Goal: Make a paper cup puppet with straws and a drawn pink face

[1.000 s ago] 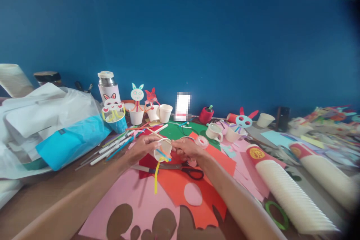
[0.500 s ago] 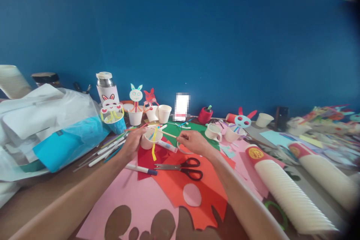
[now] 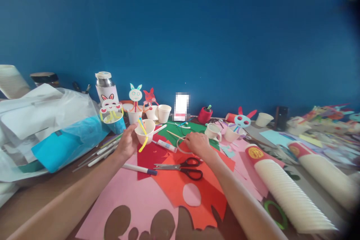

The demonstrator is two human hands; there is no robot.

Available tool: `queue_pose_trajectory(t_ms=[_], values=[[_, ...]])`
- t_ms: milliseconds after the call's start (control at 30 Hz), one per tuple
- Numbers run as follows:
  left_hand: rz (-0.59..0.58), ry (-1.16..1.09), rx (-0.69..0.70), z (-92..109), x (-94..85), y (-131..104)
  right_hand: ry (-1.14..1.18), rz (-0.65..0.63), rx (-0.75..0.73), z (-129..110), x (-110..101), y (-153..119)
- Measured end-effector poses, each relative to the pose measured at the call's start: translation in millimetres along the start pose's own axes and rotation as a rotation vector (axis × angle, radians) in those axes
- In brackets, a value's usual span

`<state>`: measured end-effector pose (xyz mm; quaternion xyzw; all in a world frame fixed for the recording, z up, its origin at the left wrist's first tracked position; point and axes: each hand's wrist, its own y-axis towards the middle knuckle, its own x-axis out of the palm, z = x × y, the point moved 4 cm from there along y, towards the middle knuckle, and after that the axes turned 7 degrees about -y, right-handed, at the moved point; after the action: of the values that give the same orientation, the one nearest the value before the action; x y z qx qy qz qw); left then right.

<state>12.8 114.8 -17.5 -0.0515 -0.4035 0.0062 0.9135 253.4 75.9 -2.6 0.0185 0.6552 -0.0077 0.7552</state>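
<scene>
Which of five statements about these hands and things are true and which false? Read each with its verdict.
1. The left hand holds a paper cup. True.
2. The right hand is at one end of a thin stick. True.
3. The scissors are in the left hand. False: the scissors lie on red and orange paper.
4. The nearer cup stack on the right stands upright. False: the cup stack lies on its side.
5. A flask stands behind the blue cup. True.

Craft workspace (scissors (image 3: 180, 166), cut paper (image 3: 140, 193))
</scene>
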Motion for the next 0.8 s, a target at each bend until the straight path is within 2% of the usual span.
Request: queue_pose_trajectory(t_ms=[167, 267, 500, 600, 700, 800], values=[[-0.062, 0.011, -0.011, -2, -1.0, -1, -0.009, -0.007, 0.02, -3, -4, -1], [-0.107, 0.047, -0.006, -5, 0.2, -4, 0.054, 0.065, -0.03, -12, -14, -8], [-0.213, 0.198, 0.01, -15, -0.3, -9, 0.659, 0.303, -0.207, -33, -30, -21], [-0.245, 0.281, 0.037, -18, -0.9, -12, 0.924, 0.316, -0.207, -38, -30, -22], [-0.319, 0.409, 0.103, -17, 5.5, -19, 1.005, 0.278, -0.193, -44, -28, -24], [-0.425, 0.655, 0.278, -12, 18.2, -32, 0.923, 0.259, -0.225, -48, -31, -28]])
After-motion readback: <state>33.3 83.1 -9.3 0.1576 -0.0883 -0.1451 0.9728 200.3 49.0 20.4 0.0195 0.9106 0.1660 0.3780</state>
